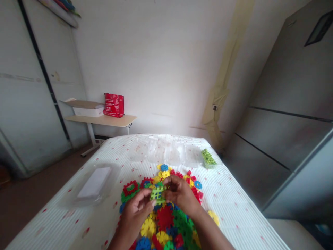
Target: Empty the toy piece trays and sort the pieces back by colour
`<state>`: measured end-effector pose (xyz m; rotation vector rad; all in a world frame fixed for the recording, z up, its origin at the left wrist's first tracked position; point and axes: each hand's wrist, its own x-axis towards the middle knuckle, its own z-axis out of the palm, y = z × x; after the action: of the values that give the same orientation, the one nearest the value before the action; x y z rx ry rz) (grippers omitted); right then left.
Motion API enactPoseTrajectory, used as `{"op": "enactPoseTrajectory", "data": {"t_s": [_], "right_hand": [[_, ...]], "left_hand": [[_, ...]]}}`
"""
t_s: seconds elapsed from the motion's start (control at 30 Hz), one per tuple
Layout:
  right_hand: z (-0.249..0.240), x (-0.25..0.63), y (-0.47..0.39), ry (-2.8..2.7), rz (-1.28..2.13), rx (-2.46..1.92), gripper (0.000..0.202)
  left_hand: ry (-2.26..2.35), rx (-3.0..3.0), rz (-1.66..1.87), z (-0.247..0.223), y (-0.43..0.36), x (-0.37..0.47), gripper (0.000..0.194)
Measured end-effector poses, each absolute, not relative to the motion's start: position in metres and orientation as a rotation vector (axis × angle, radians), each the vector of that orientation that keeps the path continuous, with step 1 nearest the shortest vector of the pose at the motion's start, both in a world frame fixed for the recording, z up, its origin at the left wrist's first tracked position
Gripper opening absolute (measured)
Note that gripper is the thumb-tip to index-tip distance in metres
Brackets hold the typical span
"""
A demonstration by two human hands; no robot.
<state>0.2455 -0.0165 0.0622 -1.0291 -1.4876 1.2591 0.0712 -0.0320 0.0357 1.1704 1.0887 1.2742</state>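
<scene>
Over the middle of a pile of plastic building pieces, my left hand (139,205) pinches the left edge of a light green square lattice piece (157,194). My right hand (179,194) closes its fingers on the right side of the same piece; its fingertips are partly hidden. Around and below my hands lie a red square piece (165,217), a yellow notched disc (148,227), a blue disc (143,243) and several green pieces (182,222). A red frame-shaped piece (130,188) lies left of the pile's middle.
A clear container (209,164) with light green pieces stands at the far right of the table (234,215). Transparent trays (173,154) line its back. At left, a clear lid or tray (104,198) holds a white rectangle. A red bag (113,105) sits on a side desk.
</scene>
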Motion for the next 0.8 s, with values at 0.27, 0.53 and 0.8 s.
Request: {"op": "enactPoseTrajectory", "data": {"t_s": [0.27,0.53,0.8], "right_hand": [[0.064,0.251,-0.015,-1.347,1.514,-1.029,0.036],[0.109,0.337,0.004,-1.462,0.502,-1.512,0.017],[0.114,0.450,0.052,-1.264,-0.308,-2.392,0.027]], "left_hand": [[1.078,1.121,1.167,0.039,-0.033,0.070,0.046],[1.193,1.058,1.294,0.039,-0.032,0.072,0.057],[1.255,1.038,1.242,0.027,-0.023,0.066,0.056]]}}
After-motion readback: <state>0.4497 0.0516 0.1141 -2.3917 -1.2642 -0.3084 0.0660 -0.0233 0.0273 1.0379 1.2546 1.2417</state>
